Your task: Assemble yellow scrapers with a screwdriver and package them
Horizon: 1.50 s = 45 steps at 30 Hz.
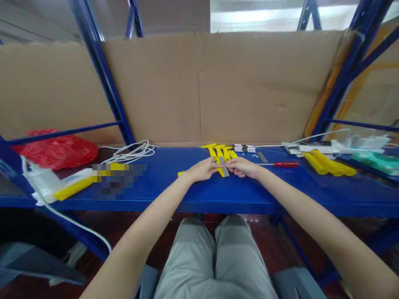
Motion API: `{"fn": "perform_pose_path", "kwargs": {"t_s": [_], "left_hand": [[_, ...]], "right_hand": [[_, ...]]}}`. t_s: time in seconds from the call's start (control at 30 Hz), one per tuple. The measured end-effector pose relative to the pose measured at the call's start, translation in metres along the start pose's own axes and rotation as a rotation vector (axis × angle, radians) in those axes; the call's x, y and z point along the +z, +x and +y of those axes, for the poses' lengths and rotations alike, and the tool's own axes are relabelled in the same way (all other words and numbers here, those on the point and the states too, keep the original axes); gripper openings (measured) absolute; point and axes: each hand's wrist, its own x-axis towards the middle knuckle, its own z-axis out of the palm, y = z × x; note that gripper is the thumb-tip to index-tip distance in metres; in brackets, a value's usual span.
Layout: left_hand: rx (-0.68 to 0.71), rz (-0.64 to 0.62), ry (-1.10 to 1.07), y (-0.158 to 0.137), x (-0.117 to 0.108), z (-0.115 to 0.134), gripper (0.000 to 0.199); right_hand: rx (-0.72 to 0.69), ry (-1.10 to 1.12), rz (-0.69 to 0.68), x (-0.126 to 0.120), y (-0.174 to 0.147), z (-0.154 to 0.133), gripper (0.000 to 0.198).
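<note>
A blue counter (212, 195) is backed by a tall sheet of cardboard (156, 91) and framed by blue metal posts (109, 87). Near the middle of the counter, a flat gray metal strip (224, 167) is held between the fingertips of the left hand (204, 169) and the right hand (242, 167), the fingers of both being bent in against it. A yellow piece is partly covered by the strip (how the two are joined cannot be told). Just beyond the fingers, yellow T-shaped handles (219, 148) are laid close together. Beside them, to the right, a small stack of black-and-white pieces (245, 148) is set, with another gray strip (262, 157) placed nearer the front. Past the right hand, a red-handled screwdriver (286, 164) is laid crosswise, and farther right yellow tubes (327, 162) are grouped. Well to the left, a white cable (134, 153) is heaped in loops, and a red plastic bag (62, 150) is seen behind a white-and-yellow object (75, 182).
</note>
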Motion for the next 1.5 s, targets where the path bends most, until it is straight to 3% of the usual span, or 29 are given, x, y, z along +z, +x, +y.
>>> {"fn": "perform_pose_path", "kwargs": {"t_s": [0.47, 0.8, 1.3, 1.5], "left_hand": [[0.112, -0.007, 0.119, 0.0, 0.0, 0.02, 0.038], [0.051, -0.068, 0.259, -0.002, -0.005, 0.025, 0.036], [0.025, -0.129, 0.33, -0.003, -0.01, 0.027, 0.043], [0.029, -0.118, 0.298, -0.002, -0.01, 0.025, 0.041]], "right_hand": [[0.011, 0.122, 0.116, -0.001, 0.01, 0.003, 0.027], [0.054, 0.007, 0.113, -0.003, 0.009, 0.003, 0.028], [-0.08, -0.034, 0.477, -0.029, 0.01, 0.0, 0.015], [-0.082, -0.413, 0.635, -0.048, 0.023, 0.007, 0.014]]}}
